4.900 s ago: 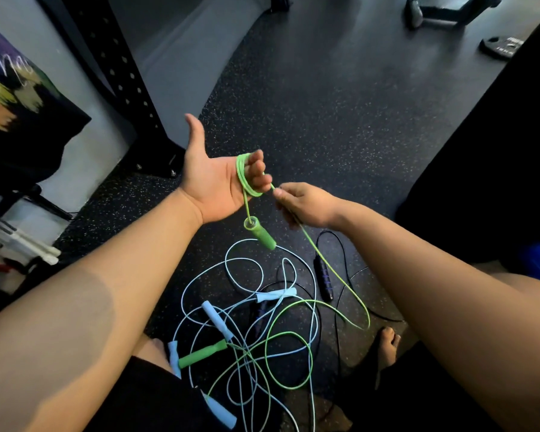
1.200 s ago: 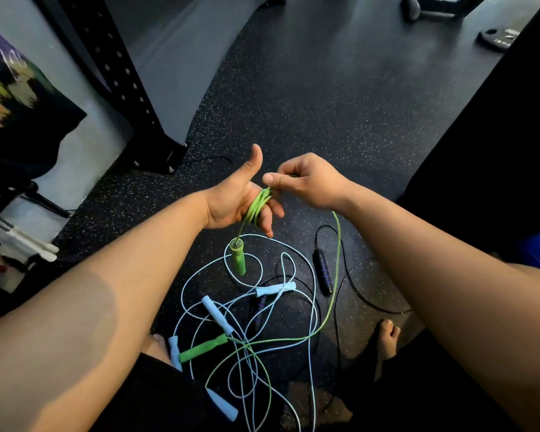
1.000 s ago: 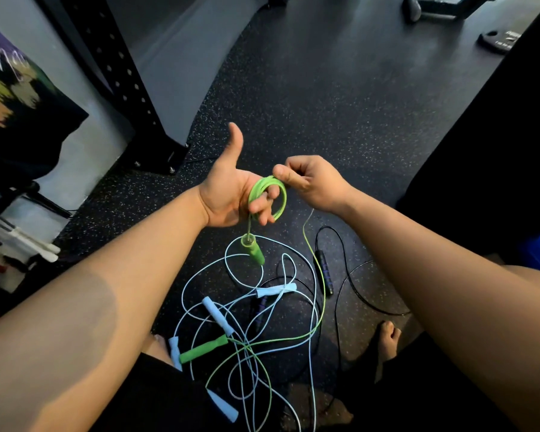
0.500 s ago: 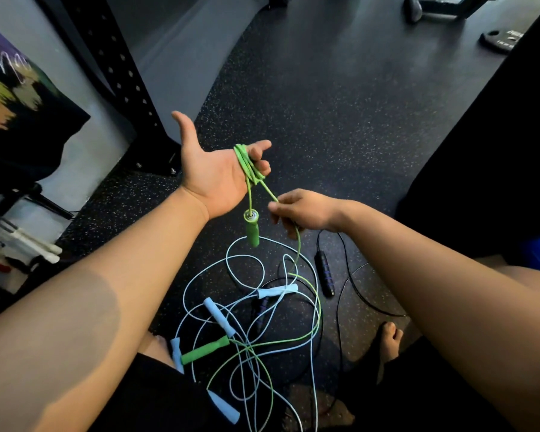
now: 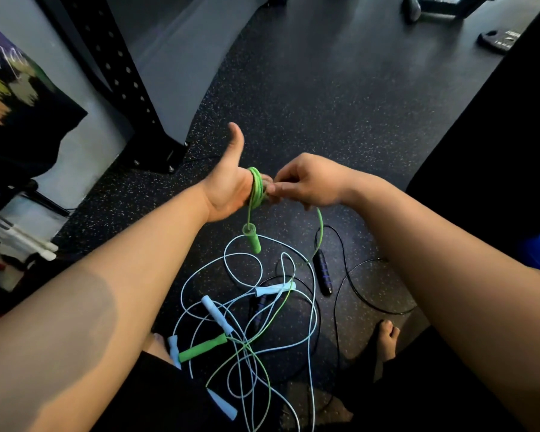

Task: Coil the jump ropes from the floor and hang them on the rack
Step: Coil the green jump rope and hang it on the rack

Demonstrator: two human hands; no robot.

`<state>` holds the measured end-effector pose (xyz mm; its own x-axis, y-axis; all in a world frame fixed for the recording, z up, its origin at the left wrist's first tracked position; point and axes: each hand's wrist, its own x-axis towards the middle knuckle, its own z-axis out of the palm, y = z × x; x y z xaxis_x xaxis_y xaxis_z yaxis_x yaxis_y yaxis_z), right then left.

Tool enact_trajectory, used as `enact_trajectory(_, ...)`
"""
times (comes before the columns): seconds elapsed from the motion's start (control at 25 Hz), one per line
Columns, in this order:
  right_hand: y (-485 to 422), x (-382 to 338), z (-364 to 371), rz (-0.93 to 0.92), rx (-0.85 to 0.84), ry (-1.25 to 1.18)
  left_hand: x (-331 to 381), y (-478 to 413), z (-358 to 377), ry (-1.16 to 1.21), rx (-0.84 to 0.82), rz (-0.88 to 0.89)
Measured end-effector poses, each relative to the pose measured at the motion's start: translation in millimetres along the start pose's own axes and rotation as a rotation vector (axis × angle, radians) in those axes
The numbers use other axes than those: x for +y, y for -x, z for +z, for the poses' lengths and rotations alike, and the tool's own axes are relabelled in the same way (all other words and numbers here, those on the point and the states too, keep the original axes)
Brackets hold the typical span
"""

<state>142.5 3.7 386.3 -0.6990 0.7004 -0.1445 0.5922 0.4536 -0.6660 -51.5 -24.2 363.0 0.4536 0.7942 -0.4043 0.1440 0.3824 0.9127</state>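
Recorded green rope (image 5: pixel 256 188) as part-coiled: several turns wound round the fingers of the left hand (image 5: pixel 228 188), thumb raised clear, fingers bent over the turns as far as visible behind the cord. Noted right hand (image 5: pixel 309 182) just beside the coil, thumb and fingertips pinching the free run of the same cord, close against the left fingertips. Saw one green handle (image 5: pixel 252 238) dangling on a short lead below the left hand, clear of the floor (image 5: pixel 325 88). Traced the remaining green cord from under the right hand down into the tangle, ending at a second green handle (image 5: pixel 203 347) flat on the floor near the knees. Judged this first rope perhaps half wound; exact share not readable owing to overlap with pale blue ropes (image 5: pixel 216 313). Counted several pale blue handles (image 5: pixel 275 288) loose in that tangle, all uncoiled; could not settle the number of blue ropes. Found black rope (image 5: pixel 323 271) on the floor to the right, untouched, uncoiled. Logged nothing hung: black perforated upright (image 5: pixel 113 73), taken as part of the rack, well apart at upper left, bare of rope in view. Left to do, by this reading: finish green coil, free it from blue cords, coil blue and black, hang all.
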Motion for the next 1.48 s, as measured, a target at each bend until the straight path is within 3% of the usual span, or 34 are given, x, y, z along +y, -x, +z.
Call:
enact_trajectory(0.12, 2, 3, -3, -0.047, 0.084, -0.004, 2, 7, 7, -0.101, -0.136, -0.103)
enact_trajectory(0.48, -4, 31, 13, -0.053, 0.296, -0.240, 13, 24, 8, 0.132, -0.244, -0.070)
enact_trajectory(0.8, -9, 36, 49, 0.176, 0.052, -0.345, 15, 20, 5, 0.648, -0.040, 0.184)
enact_trajectory(0.96, -6, 34, 48, 0.293, -0.152, -0.319, 13, 11, -5, 0.760, 0.161, 0.311)
enact_trajectory(1.12, -2, 23, 35, 0.259, -0.232, -0.315, 8, 3, -10, 0.653, 0.334, 0.304)
enact_trajectory(1.24, -4, 10, 22, 0.133, -0.149, -0.315, 3, -3, -5, 0.401, 0.418, 0.182)
enact_trajectory(1.36, -5, 1, 9, 0.060, -0.014, -0.247, 1, -3, 1, 0.129, 0.283, 0.045)
enact_trajectory(1.48, -2, 2, 0, -0.017, 0.112, -0.029, 2, 2, 9, -0.012, 0.095, -0.055)
